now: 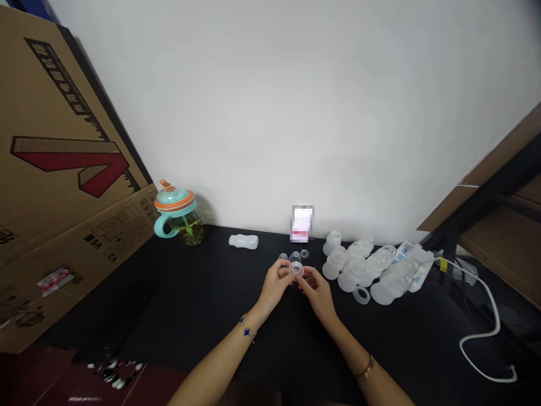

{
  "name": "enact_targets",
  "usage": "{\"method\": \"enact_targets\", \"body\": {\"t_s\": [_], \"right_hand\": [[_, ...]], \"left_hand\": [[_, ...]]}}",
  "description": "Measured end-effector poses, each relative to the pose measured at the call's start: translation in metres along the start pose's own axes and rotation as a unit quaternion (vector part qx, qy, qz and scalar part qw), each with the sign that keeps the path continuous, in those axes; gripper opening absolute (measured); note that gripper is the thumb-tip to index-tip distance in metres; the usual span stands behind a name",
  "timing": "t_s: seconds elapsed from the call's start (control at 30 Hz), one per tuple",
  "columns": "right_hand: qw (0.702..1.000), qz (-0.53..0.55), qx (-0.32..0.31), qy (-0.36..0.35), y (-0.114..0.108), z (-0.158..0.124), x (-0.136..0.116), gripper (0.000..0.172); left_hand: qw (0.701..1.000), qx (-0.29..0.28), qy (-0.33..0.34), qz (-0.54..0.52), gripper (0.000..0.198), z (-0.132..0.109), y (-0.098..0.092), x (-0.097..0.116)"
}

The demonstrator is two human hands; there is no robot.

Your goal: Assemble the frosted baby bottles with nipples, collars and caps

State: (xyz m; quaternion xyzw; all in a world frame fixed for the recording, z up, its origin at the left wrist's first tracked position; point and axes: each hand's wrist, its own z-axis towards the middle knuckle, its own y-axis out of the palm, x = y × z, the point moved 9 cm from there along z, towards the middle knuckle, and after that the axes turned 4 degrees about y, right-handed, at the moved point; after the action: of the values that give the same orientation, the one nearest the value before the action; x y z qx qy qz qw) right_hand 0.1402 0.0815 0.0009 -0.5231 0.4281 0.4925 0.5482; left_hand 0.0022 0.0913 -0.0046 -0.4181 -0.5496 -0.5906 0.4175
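Both hands meet over the middle of the black table (pixel 203 299). My left hand (pixel 275 283) and my right hand (pixel 315 288) pinch a small clear round plastic part (pixel 296 269) between their fingertips. Just behind them lie a few more small clear parts (pixel 295 257). To the right lies a cluster of translucent plastic bottle-like pieces (pixel 367 268), with a clear ring (pixel 362 295) in front of it. A small translucent bottle (pixel 244 241) lies on its side to the left, near the wall.
A teal and orange lidded cup (pixel 177 217) stands at the back left. A large cardboard box (pixel 63 186) leans along the left edge. A white cable (pixel 486 332) trails over the right side beside a wooden shelf (pixel 494 225). A small card (pixel 301 223) stands against the wall.
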Motion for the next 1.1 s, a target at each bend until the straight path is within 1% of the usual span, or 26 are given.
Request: {"method": "enact_targets", "body": {"t_s": [0.2, 0.37, 0.5, 0.63, 0.9, 1.1], "right_hand": [[0.999, -0.025, 0.017, -0.024, -0.004, -0.002, -0.006, 0.036], [0.999, -0.015, 0.035, -0.031, -0.007, -0.004, -0.008, 0.036], [0.998, -0.014, 0.041, -0.037, -0.008, -0.005, -0.01, 0.035], [0.998, -0.026, 0.035, -0.038, -0.006, -0.005, -0.011, 0.036], [0.998, -0.051, -0.007, -0.027, 0.001, -0.004, -0.014, 0.037], [0.998, -0.054, -0.008, -0.031, 0.001, -0.003, -0.016, 0.037]], "left_hand": [[0.997, -0.023, 0.062, 0.026, 0.032, -0.002, 0.006, 0.008], [0.996, -0.026, 0.069, 0.047, 0.032, -0.003, 0.007, 0.01], [0.995, -0.017, 0.077, 0.06, 0.027, -0.003, 0.006, 0.012], [0.994, -0.002, 0.081, 0.069, 0.024, -0.004, 0.004, 0.013], [0.993, 0.007, 0.071, 0.099, 0.02, -0.005, 0.003, 0.015], [0.986, 0.01, 0.082, 0.143, 0.018, -0.007, 0.003, 0.019]]}}
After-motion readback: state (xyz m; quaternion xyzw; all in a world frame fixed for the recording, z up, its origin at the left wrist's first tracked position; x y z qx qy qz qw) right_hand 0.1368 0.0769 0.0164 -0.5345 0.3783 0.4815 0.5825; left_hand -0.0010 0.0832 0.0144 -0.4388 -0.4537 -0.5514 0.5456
